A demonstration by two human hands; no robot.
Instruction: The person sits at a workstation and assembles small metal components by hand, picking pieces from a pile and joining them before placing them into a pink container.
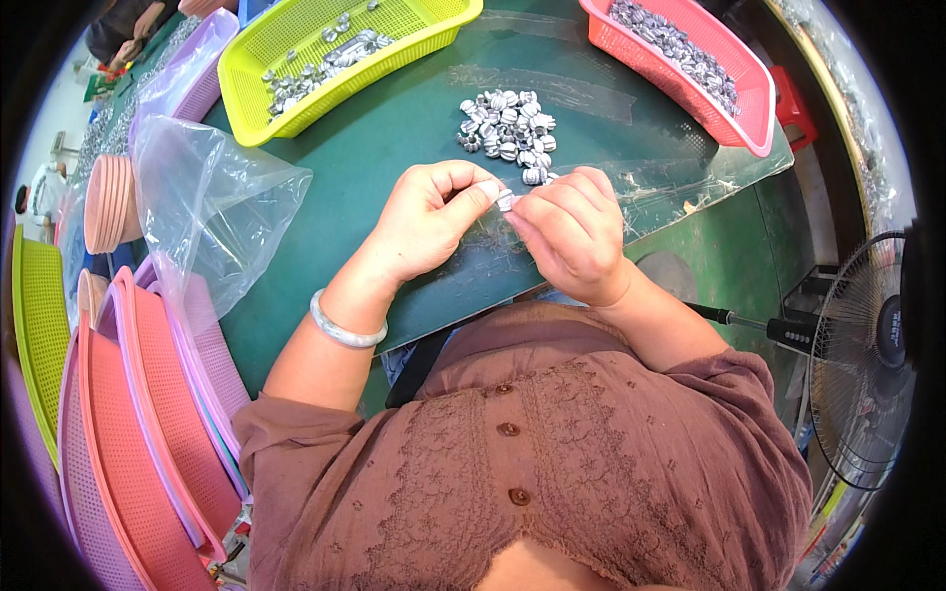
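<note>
My left hand (pixel 431 219) and my right hand (pixel 574 236) meet over the near part of the green table. Between their fingertips sits a small ribbed grey metal part (pixel 506 200), pinched from both sides. The left thumb and forefinger press on its left; the right fingers grip it from the right, with the other fingers curled in. Just beyond the hands lies a loose pile of similar metal parts (pixel 507 126). A pale bangle (pixel 345 327) circles my left wrist.
At the back stand a yellow-green basket (pixel 424 37) and a pink basket (pixel 754 98), both holding metal parts. A clear plastic bag (pixel 232 202) drapes over the table's left edge. Stacked baskets (pixel 123 433) crowd the left side. A fan (pixel 867 364) stands at the right.
</note>
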